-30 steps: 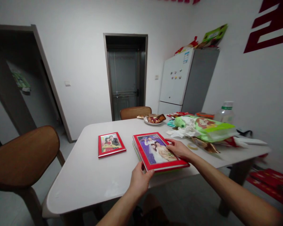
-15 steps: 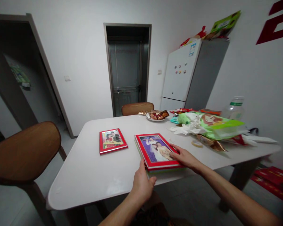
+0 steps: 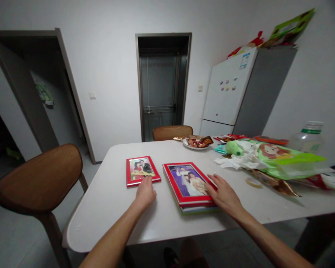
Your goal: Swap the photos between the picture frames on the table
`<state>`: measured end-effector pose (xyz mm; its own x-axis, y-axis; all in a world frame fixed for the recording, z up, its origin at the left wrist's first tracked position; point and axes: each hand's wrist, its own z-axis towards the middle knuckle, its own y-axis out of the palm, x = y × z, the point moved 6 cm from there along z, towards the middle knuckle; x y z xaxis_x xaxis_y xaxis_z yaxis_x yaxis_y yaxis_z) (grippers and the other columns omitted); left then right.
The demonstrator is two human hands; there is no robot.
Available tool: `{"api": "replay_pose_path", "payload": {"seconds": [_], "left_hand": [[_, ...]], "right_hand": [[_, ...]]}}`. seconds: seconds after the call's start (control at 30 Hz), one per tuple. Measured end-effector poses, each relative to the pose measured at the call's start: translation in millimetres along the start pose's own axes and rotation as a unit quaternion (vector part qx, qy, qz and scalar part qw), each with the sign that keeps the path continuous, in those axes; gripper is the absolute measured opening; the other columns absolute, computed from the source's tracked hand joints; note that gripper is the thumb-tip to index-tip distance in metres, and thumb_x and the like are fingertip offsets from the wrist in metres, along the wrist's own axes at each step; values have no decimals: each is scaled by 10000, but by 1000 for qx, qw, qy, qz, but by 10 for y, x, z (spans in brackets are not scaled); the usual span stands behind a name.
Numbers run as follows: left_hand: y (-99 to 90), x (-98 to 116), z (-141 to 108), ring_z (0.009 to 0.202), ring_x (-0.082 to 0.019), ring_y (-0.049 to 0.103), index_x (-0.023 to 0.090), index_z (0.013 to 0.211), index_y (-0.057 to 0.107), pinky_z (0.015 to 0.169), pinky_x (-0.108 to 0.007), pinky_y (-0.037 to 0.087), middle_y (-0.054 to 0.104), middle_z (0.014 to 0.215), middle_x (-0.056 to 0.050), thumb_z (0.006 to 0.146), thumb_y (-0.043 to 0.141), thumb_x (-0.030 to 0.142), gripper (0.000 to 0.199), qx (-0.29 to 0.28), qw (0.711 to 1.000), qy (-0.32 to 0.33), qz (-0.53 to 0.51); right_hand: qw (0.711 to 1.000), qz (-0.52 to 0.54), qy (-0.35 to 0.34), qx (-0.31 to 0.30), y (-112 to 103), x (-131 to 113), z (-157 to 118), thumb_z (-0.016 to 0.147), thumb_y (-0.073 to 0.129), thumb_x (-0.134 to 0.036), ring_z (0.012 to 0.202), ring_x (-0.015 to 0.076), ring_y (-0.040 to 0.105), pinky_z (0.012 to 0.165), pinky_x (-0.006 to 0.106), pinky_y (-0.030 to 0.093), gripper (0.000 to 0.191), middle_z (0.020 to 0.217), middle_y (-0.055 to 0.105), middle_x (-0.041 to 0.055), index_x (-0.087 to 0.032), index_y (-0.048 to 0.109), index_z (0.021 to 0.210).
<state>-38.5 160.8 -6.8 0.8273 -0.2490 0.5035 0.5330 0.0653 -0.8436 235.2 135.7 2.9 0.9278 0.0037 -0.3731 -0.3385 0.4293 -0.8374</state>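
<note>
A small red picture frame lies flat on the left of the white table, with a photo of two people in it. My left hand is at its front edge, fingertips over the rim and thumb apart; whether it presses on the frame is hard to tell. To the right, a larger red picture frame holds a photo on a purple ground. It rests on a stack with a green bottom edge. My right hand lies on this frame's right side with its fingers spread.
On the right of the table are a green tissue pack, a tape roll, wrappers and a clear bottle. A plate of snacks stands at the back. Brown chairs flank the left and far sides.
My left hand has left the larger frame's near corner and moved left to the small frame. My right hand stays on the larger frame. The view has turned slightly left.
</note>
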Motion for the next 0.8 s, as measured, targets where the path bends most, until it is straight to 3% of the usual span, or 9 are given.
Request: {"api": "replay_pose_path", "payload": {"seconds": [0.07, 0.17, 0.27, 0.37, 0.47, 0.6, 0.7, 0.8], "left_hand": [[-92, -186, 85, 1207, -293, 296, 39, 1190, 376, 988, -412, 195, 376, 1282, -202, 667, 511, 128, 547, 14, 999, -5, 39], [-152, -338, 121, 1161, -297, 356, 83, 1144, 430, 973, -430, 214, 455, 1218, -171, 675, 548, 223, 504, 17, 996, -2, 83], [-176, -344, -1, 1072, -290, 442, 101, 1074, 489, 931, -412, 287, 534, 1105, -147, 674, 562, 275, 443, 19, 993, 7, 118], [-199, -319, -351, 1044, -278, 462, 115, 1049, 507, 914, -401, 320, 543, 1083, -130, 687, 555, 293, 406, 25, 989, 22, 144], [-222, -381, -887, 1078, -278, 436, 94, 1084, 481, 938, -422, 307, 514, 1130, -149, 713, 532, 280, 418, 33, 986, 29, 161], [-245, -394, -1521, 1072, -306, 451, 111, 1091, 463, 903, -494, 358, 506, 1144, -163, 678, 582, 336, 485, 100, 976, 86, 173], [-145, -198, -1684, 1091, -317, 445, 142, 1096, 457, 876, -495, 400, 488, 1190, -149, 605, 617, 209, 522, 121, 963, 167, 173], [-61, 50, -1609, 1009, -263, 525, 165, 1001, 513, 843, -418, 454, 576, 1091, -102, 598, 526, 75, 413, 125, 957, 221, 140]], "right_hand": [[990, -29, -118, 66, -90, -324, -166, 748, 422, -353, 1154, 257, 373, 946, 417, 273, 447, 1243, 442, 128, -146, 510, 1135], [961, -15, -262, 86, -76, -782, -443, 746, 461, -354, 1161, 249, 362, 950, 465, 257, 394, 1222, 467, 91, -205, 518, 1106], [933, 36, -341, 106, -52, -1125, -664, 758, 459, -266, 1142, 244, 382, 926, 472, 308, 344, 1199, 473, 111, -185, 514, 1088], [910, 116, -387, 91, -46, -1401, -838, 758, 439, -184, 1134, 215, 394, 914, 414, 366, 322, 1188, 472, 113, -177, 508, 1073], [903, 178, -391, 20, 33, -1605, -953, 763, 424, -171, 1123, 189, 407, 910, 356, 394, 327, 1181, 479, 109, -173, 508, 1079], [936, 187, -286, -84, 355, -1633, -1012, 773, 434, -252, 1126, 225, 411, 930, 401, 372, 394, 1202, 463, 157, -120, 489, 1139], [951, 184, -222, -112, 597, -1563, -1075, 772, 438, -317, 1170, 260, 361, 962, 449, 319, 439, 1231, 438, 171, -109, 487, 1156], [948, 217, -208, -108, 678, -1529, -1101, 784, 415, -324, 1192, 242, 339, 981, 433, 300, 440, 1265, 408, 153, -126, 473, 1173]]}}
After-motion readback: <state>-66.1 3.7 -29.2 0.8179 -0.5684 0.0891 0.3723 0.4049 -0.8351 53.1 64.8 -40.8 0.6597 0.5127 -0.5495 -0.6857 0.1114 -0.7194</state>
